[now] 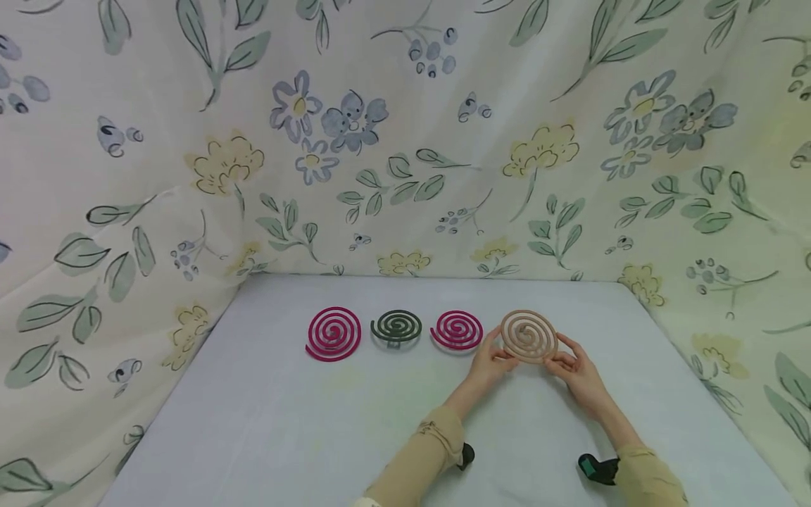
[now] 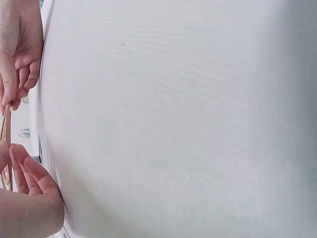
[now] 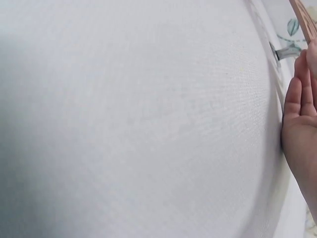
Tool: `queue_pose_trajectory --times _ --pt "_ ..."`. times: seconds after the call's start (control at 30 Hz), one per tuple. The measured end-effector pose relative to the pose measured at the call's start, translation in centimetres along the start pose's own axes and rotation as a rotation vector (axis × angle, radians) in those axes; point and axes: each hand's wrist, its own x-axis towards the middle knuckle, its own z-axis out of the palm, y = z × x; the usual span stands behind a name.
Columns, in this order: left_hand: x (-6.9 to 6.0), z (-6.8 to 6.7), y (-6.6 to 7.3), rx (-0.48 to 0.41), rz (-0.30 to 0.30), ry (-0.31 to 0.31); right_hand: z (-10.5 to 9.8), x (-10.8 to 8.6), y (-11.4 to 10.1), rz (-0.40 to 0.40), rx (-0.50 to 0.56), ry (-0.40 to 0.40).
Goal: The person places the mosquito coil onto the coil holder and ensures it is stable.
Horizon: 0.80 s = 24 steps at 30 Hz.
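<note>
A tan mosquito coil [image 1: 529, 336] is held tilted up off the table between both hands. My left hand [image 1: 491, 365] pinches its lower left edge between thumb and fingers, and my right hand [image 1: 578, 373] pinches the lower right edge. In the left wrist view the coil [image 2: 6, 124] appears almost edge-on, with the left hand [image 2: 34, 193] below and the right hand [image 2: 22, 49] above. Only part of the right hand [image 3: 302, 119] shows in the right wrist view, along with a strip of the coil [image 3: 303, 20].
Left of the held coil stand a magenta coil [image 1: 457, 330], a dark green coil [image 1: 395, 326] on a small stand [image 1: 393, 345], and another magenta coil [image 1: 334, 334]. A metal stand [image 3: 288, 52] shows behind the right hand. Floral cloth [image 1: 405, 211] backs the white table [image 1: 285, 436].
</note>
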Motion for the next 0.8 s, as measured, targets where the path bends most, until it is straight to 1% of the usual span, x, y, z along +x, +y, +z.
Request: queue_pose_trajectory --times 0.13,0.3,0.47,0.6,0.7,0.8 --pt "0.3 0.4 0.2 -0.036 -0.027 0.025 0.0 0.4 0.0 0.008 -0.008 0.033" --pt "1.0 1.0 0.3 -0.095 -0.068 0.061 -0.1 1.1 0.2 0.025 0.032 0.068" --pt "1.5 1.4 0.0 -0.122 -0.107 0.106 0.2 1.7 0.2 0.062 0.06 0.09" --pt "1.6 1.6 -0.1 -0.119 -0.102 0.096 0.3 2.3 0.1 0.073 0.037 0.1" --pt "1.8 1.8 -0.3 -0.114 -0.1 0.073 0.3 2.5 0.1 0.083 0.021 0.111" --pt "2.0 1.8 -0.5 -0.141 -0.129 0.065 0.2 2.5 0.1 0.097 0.027 0.113"
